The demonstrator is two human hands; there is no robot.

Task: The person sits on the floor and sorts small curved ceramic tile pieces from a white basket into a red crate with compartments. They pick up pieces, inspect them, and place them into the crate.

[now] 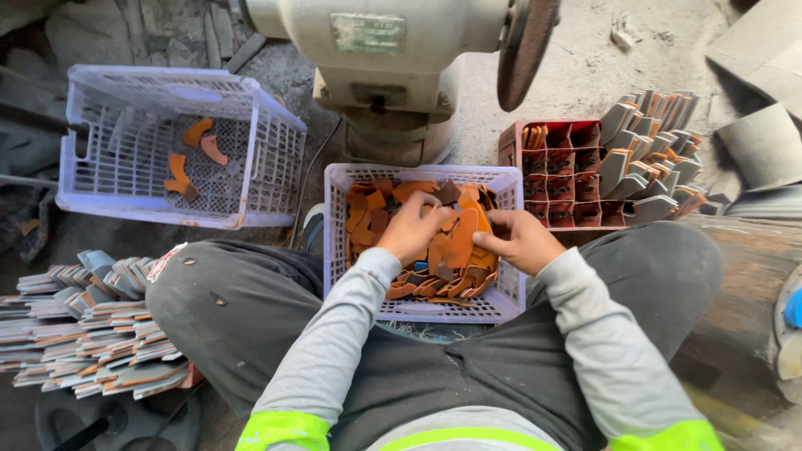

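Seated with knees apart, a white lattice basket (347, 250) wedged between the thighs at frame centre, its near rim tight against the dark trousers and its far rim close to the base of the bench grinder (393, 75) at top centre. Little free floor on any side: a second, larger lattice crate (100, 179) at upper left, holding 4 or so curved orange pieces; a red divided crate (568, 179) at right, packed with grey-backed pads standing on edge; stacks of flat grey pads (92, 334) at lower left, touching the left thigh.

Left hand (411, 230) lying palm-down on the heap of orange curved pieces (455, 250), fingers curled over the top ones, thumb side toward frame centre; loosely closed, but whether any 1 piece is actually pinched cannot be told. Right hand (518, 240) at the basket's right wall, fingers bent and closed on the edge of a piece in the heap.

Pieces lying jumbled, arcs pointing every way, no common long axis; heap filling the basket, highest near the middle.
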